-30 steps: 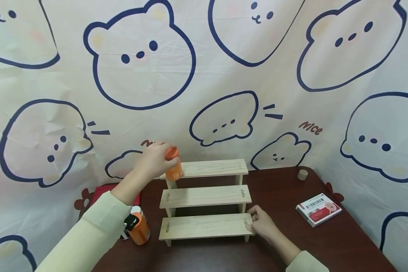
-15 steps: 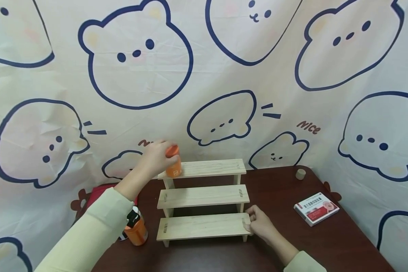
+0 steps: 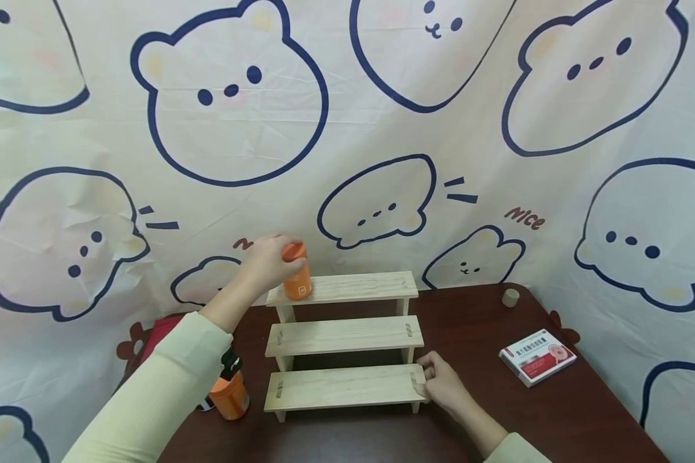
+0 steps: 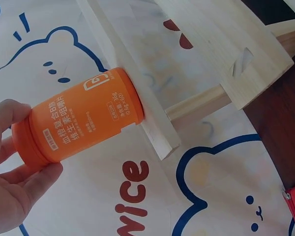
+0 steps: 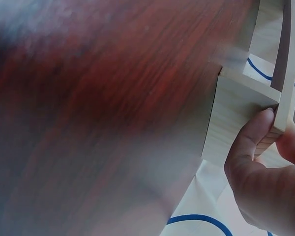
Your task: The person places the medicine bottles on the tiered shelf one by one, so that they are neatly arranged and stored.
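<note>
"Slightly back and to the right: that's where my left hand [image 3: 269,260] has carried the orange bottle [image 3: 298,281], relative to the top board [image 3: 361,287], since a second ago."

"And nearer you?"

"My left sleeve [image 3: 156,392] partly hides an orange container [image 3: 230,397] standing on the dark table [image 3: 463,334]. Right of centre, my right hand [image 3: 444,384] grips the right end of the lowest board [image 3: 347,388], with digits on both faces."

"Beyond that?"

"Over to the right lies a white box [image 3: 537,357], flat on the table. Then comes the middle board [image 3: 344,335]."

"How does the bottle sit there?"

"Near the top board's left end, upright, long axis square to the board. My left hand pinches it by its upper end, from the left, so that hand is the near one; the right is well apart, lower and nearer my body. I'd say everything turns on base against board."

"Touching?"

"They seem to meet in the left wrist view, but I can't tell whether the board bears its weight. Patterned cloth [image 3: 376,135] hangs behind."
</note>
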`<state>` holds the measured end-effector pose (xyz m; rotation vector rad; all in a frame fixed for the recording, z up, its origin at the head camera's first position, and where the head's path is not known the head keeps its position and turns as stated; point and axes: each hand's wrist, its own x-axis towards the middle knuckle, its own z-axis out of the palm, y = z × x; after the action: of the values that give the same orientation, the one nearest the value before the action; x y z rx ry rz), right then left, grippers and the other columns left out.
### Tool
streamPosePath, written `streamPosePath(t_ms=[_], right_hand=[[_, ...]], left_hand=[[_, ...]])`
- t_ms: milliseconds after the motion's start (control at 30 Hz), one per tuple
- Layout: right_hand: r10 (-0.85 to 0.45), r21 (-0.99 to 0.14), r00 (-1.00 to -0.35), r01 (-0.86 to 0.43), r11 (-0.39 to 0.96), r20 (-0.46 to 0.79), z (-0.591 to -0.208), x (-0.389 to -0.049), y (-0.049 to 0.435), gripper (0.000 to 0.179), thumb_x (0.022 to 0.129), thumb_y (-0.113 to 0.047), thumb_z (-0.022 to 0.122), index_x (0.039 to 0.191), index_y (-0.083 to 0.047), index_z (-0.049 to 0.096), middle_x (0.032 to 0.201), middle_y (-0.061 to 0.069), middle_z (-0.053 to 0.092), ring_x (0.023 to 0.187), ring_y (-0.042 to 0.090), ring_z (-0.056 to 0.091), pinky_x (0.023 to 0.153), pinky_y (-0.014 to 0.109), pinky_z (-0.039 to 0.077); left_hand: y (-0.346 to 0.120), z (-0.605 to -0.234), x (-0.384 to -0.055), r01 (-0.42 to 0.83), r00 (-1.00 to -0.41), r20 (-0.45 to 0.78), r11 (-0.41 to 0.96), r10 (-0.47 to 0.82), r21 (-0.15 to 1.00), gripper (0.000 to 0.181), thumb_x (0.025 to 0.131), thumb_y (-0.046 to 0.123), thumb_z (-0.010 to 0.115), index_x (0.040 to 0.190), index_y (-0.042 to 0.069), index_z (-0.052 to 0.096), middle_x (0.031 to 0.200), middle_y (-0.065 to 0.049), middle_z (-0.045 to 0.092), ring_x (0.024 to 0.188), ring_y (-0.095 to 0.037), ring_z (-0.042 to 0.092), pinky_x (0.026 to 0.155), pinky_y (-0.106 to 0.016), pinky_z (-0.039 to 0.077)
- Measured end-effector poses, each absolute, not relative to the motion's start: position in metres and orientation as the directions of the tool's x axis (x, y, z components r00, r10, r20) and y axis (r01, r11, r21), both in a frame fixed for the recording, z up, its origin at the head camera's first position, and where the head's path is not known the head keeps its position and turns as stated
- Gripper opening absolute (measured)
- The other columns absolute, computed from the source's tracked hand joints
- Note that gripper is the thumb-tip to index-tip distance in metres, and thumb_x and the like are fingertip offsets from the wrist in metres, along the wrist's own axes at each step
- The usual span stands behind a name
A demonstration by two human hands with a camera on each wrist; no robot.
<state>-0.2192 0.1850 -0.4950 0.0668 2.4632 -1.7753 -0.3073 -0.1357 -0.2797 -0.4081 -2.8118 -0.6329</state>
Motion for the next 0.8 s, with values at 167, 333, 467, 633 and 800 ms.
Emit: streamPosePath(t_ms=[167,333,467,633,800], right_hand=[[-0.017,-0.948,-0.994,0.099,0.302,-0.109,-0.497,-0.219,0.186,0.046,0.063,0.018,0.057,0.106,0.004,0.051,0.068,0.010,0.053,0.054,0.018,0.051,0.046,0.028,0.044],[-0.011,-0.947,-0.993,0.105,0.304,-0.114,-0.497,-0.219,0.186,0.046,0.063,0.017,0.057,0.107,0.004,0.051,0.070,0.011,0.054,0.054,0.018,0.051,0.046,0.029,0.044],[-0.012,-0.944,-0.993,0.107,0.313,-0.117,-0.497,-0.217,0.185,0.047,0.063,0.016,0.057,0.108,0.004,0.051,0.071,0.013,0.055,0.054,0.018,0.051,0.046,0.030,0.045],[-0.012,-0.943,-0.993,0.106,0.315,-0.116,-0.497,-0.217,0.185,0.047,0.063,0.016,0.056,0.108,0.005,0.051,0.072,0.014,0.055,0.054,0.018,0.051,0.047,0.030,0.045],[-0.012,-0.946,-0.994,0.103,0.306,-0.112,-0.496,-0.218,0.185,0.046,0.064,0.017,0.056,0.108,0.004,0.051,0.070,0.013,0.053,0.054,0.018,0.050,0.046,0.028,0.043]], left_hand=[[-0.135,-0.281,-0.306,0.309,-0.939,0.268,0.869,0.214,0.386,0.047,0.087,0.029,0.064,0.128,0.008,0.056,0.124,-0.017,0.055,0.098,-0.031,0.054,0.080,-0.045,0.052],[-0.134,-0.283,-0.305,0.299,-0.943,0.261,0.874,0.208,0.384,0.048,0.088,0.029,0.064,0.130,0.009,0.055,0.127,-0.017,0.053,0.101,-0.032,0.055,0.082,-0.047,0.051],[-0.134,-0.283,-0.304,0.288,-0.947,0.254,0.875,0.199,0.390,0.048,0.088,0.030,0.063,0.130,0.010,0.055,0.130,-0.016,0.051,0.104,-0.033,0.054,0.084,-0.048,0.051],[-0.136,-0.281,-0.300,0.289,-0.943,0.282,0.860,0.180,0.420,0.048,0.088,0.032,0.062,0.130,0.011,0.054,0.134,-0.015,0.048,0.105,-0.033,0.054,0.081,-0.048,0.051],[-0.138,-0.278,-0.288,0.350,-0.908,0.376,0.831,0.186,0.434,0.044,0.091,0.030,0.060,0.128,0.009,0.055,0.133,-0.015,0.049,0.104,-0.033,0.054,0.079,-0.045,0.050]])
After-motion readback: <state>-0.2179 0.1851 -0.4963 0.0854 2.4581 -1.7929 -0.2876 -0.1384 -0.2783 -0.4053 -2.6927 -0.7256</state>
